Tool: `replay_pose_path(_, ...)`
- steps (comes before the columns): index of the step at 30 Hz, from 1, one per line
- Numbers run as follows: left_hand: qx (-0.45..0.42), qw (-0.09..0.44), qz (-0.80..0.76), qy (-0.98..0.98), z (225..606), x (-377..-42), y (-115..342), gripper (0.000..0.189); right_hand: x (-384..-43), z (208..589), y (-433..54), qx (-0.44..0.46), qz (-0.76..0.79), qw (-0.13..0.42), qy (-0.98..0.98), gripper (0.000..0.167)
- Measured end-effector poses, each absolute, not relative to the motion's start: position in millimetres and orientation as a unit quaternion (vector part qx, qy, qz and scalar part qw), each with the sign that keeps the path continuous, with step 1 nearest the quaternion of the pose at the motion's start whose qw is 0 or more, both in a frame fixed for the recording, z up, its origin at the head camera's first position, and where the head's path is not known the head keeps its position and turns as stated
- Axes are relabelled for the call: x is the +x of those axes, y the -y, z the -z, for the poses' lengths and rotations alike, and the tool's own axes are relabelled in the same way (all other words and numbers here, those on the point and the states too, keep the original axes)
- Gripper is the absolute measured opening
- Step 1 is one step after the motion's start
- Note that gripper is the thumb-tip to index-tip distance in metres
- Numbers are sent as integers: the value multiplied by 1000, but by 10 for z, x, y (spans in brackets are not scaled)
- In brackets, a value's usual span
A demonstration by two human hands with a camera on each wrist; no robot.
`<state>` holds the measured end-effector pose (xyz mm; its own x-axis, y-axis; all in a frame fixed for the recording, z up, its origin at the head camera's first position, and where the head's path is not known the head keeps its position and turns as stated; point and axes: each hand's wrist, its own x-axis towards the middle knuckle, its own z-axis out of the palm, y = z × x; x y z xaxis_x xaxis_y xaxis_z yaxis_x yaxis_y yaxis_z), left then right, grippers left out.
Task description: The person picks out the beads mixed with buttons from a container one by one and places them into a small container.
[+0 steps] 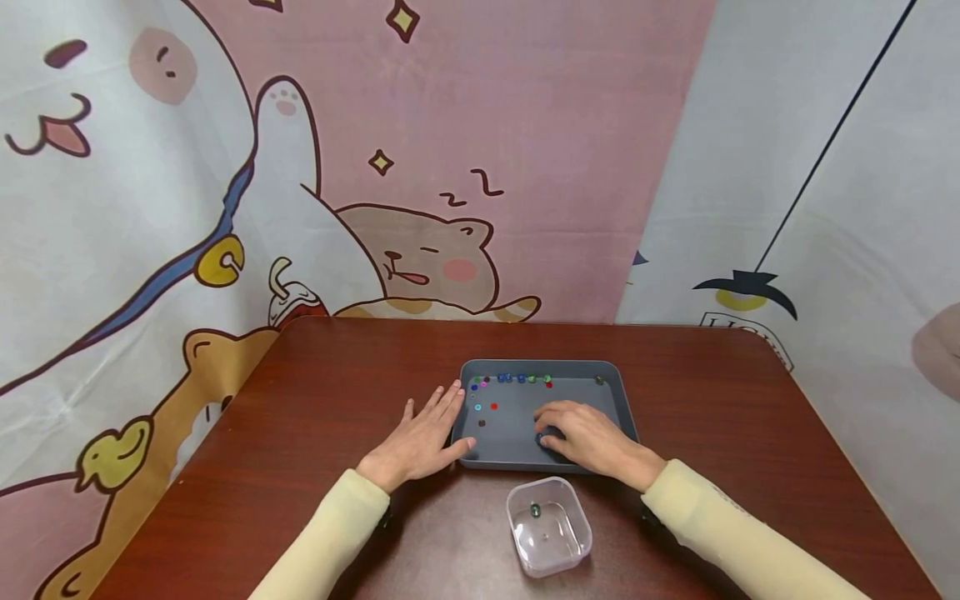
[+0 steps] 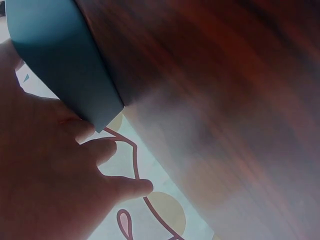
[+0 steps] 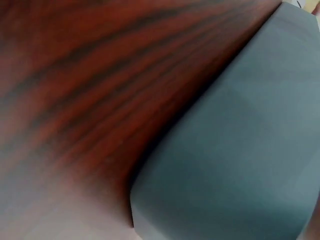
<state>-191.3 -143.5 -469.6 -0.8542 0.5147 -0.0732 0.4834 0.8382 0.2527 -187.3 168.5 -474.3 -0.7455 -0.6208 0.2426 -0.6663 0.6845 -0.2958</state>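
Note:
A grey rectangular tray [image 1: 517,454] lies on the brown table. My left hand [image 1: 420,442] rests at its left side, fingers spread and straight against the rim; in the left wrist view the left hand [image 2: 55,150] lies along the outside of the tray wall [image 2: 65,65]. Over the tray's right half, my right hand [image 1: 588,437] bends its fingers and thumb round a small dark blue marble [image 1: 540,437], partly hidden by the fingertips. The right wrist view shows mostly the tray's outer wall [image 3: 230,135].
Several blue and green marbles [image 1: 521,378] line the tray's far side. Small coloured beads, including a red bead [image 1: 494,407], lie to the left, and a dark marble [image 1: 599,380] sits at far right. A clear plastic box [image 1: 551,562] in front holds a green marble [image 1: 536,510].

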Motion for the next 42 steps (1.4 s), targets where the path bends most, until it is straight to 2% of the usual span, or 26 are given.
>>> replay_pose_path(7, 261, 69, -113, -956, 4692, -1909, 1438, 88, -1843, 4671, -1703, 338, -212, 60, 915, 16)
replay_pose_path(21, 264, 63, -118, -955, 4700, -1919, 1437, 86, -1735, 4522, -1789, 332, -259, 106, 901, 12)
replay_pose_path(42, 266, 65, -116, -955, 4687, -1908, 1433, 88, -1507, 4347, -1935, 322, -307, 125, 887, 15)
